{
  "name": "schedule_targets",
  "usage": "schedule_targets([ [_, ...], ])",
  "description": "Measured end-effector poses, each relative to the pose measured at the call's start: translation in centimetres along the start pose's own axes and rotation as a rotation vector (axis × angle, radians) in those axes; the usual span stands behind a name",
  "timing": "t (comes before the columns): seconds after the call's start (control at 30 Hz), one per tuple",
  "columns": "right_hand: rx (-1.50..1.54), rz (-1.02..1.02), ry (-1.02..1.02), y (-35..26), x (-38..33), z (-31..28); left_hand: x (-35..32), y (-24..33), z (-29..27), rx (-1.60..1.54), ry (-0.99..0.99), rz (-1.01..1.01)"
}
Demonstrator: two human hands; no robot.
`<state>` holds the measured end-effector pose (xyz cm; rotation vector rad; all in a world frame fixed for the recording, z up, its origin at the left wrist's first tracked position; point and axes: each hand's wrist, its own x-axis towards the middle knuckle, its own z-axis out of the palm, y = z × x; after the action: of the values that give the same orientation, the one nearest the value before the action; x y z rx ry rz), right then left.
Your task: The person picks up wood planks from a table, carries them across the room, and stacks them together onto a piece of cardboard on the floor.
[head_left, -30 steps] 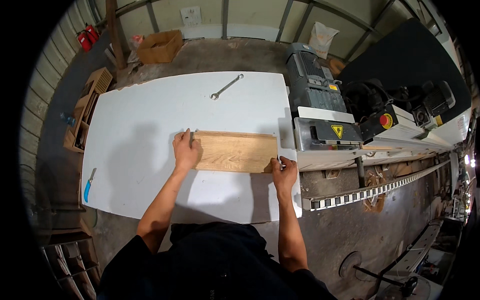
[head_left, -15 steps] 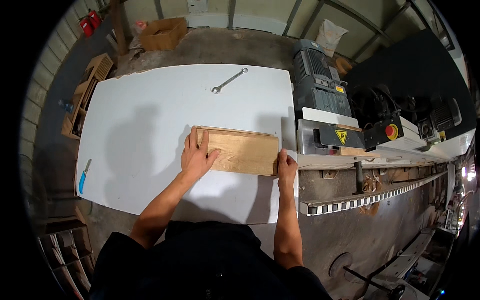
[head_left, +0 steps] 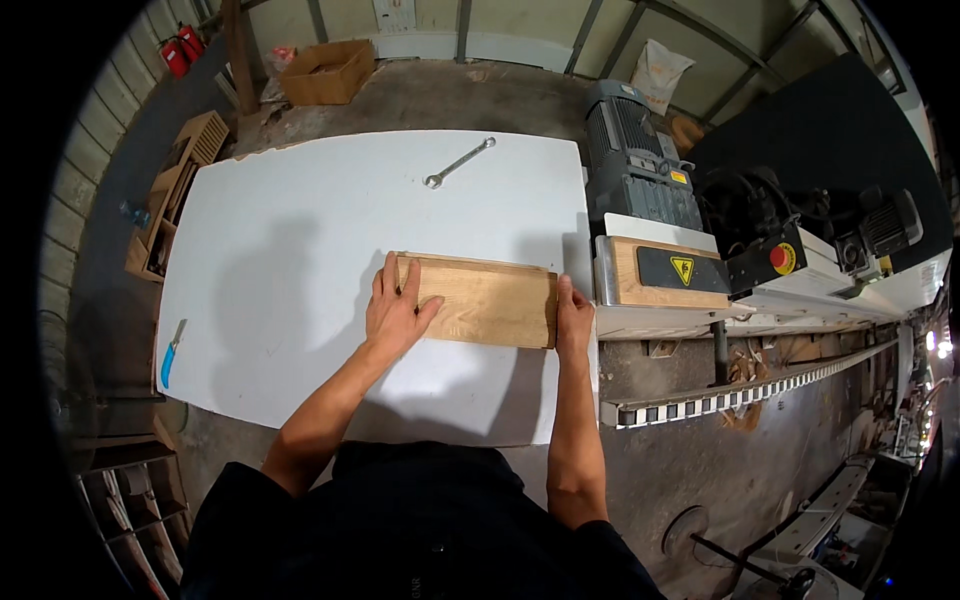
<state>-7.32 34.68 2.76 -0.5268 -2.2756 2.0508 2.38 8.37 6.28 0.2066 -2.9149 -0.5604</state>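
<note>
A rectangular wooden board lies flat on the white table, close to its right edge. My left hand rests palm down on the board's left end, fingers spread over its top. My right hand presses against the board's right end, thumb and fingers along that edge. Both forearms come up from the lower edge of the view.
A metal spanner lies on the table's far side. A woodworking machine with a grey motor, a yellow warning label and a red button stands right of the table. A blue-handled tool sits at the table's left edge. A cardboard box is on the floor behind.
The board has slid right toward the machine with both hands on it. My left hand now lies further onto the board's left end.
</note>
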Motion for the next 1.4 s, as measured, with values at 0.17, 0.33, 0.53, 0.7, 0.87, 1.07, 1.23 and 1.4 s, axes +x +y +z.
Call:
schedule_targets([
  [0.17, -0.256, -0.05, -0.025, 1.5, 1.4, -0.9, 0.1, 0.4, 0.1, 0.004, -0.024, 0.013],
  [0.33, 0.214, 0.099, -0.085, 3.1, 0.9, -0.8, -0.8, -1.9, 0.0, 0.026, 0.033, -0.02],
  [0.53, 0.233, -0.054, -0.148, 2.8, 1.5, -1.0, -1.0, -1.6, -0.5, 0.016, 0.04, -0.006],
  [0.7, 0.162, -0.017, -0.157, 2.4, 1.3, -0.7, -1.2, -1.9, -0.5, 0.02, 0.068, 0.017],
  [0.87, 0.214, -0.001, -0.032, 5.3, 2.4, -1.3, -0.6, -1.9, 0.1, 0.051, 0.091, 0.057],
  [1.07, 0.191, 0.072, -0.395, 0.0, -0.2, -0.8, -1.4, -2.4, -0.8, 0.018, 0.054, -0.007],
  [1.23, 0.424, 0.038, -0.21, 4.9, 1.4, -3.5, -0.7, -1.2, -0.3, 0.027, 0.054, 0.026],
  [1.4, 0.242, 0.044, -0.263, 3.0, -1.2, -2.6, -1.3, -2.2, -0.3, 0.038, 0.057, 0.008],
])
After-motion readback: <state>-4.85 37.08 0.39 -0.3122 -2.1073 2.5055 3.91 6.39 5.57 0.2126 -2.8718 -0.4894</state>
